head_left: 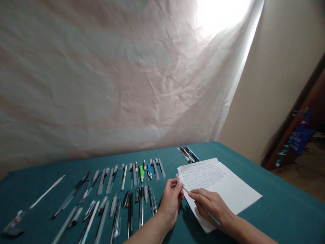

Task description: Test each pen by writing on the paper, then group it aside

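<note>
Between my two hands is a slim, pale pen. My right hand is closed around its body, and the rear end sticks out below the fingers. At the other end, my left hand pinches the pen's tip between thumb and fingers. Whether a separate cap is in that pinch is hidden. Both hands are over the left edge of a stack of white paper. Its upper part carries lines of handwriting.
Several pens, separate caps and barrels lie in rows on the green tablecloth, including a green pen and a blue pen. A group of pens lies behind the paper. A pale sheet hangs behind the table.
</note>
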Motion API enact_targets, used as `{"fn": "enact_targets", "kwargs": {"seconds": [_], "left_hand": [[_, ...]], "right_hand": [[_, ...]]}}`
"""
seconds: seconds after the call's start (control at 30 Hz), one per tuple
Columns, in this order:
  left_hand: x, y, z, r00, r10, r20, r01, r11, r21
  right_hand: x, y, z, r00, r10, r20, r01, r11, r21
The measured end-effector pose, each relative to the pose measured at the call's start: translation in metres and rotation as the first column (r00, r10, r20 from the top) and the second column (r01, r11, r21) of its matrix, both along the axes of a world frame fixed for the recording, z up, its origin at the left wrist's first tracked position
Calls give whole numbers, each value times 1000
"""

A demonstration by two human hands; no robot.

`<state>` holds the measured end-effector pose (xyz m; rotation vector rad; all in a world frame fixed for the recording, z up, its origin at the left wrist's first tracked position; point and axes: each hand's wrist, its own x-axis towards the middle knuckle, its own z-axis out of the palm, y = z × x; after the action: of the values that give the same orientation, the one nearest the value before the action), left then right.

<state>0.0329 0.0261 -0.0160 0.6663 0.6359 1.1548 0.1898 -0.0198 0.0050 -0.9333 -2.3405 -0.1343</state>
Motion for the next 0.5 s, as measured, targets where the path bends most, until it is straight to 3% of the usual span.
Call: {"fn": "enact_targets", "kwargs": {"seconds": [0.13, 0.27, 0.4, 0.5], "left_hand": [[2, 4, -5, 997, 78, -5, -78, 996, -42], [1, 7, -7, 987, 159, -2, -159, 985, -71], [1, 8, -7, 981, 192, -22, -193, 980, -55], [1, 7, -6, 980, 192, -46, -194, 980, -42]], "right_hand": [[-2, -5, 15, 997, -2, -75, -8, 990, -138], [9, -3, 23, 977, -174, -126, 139, 960, -245], [25, 5, 25, 962, -272, 25, 264, 901, -346], [30, 13, 26, 945, -293, 146, 326, 885, -333]]}}
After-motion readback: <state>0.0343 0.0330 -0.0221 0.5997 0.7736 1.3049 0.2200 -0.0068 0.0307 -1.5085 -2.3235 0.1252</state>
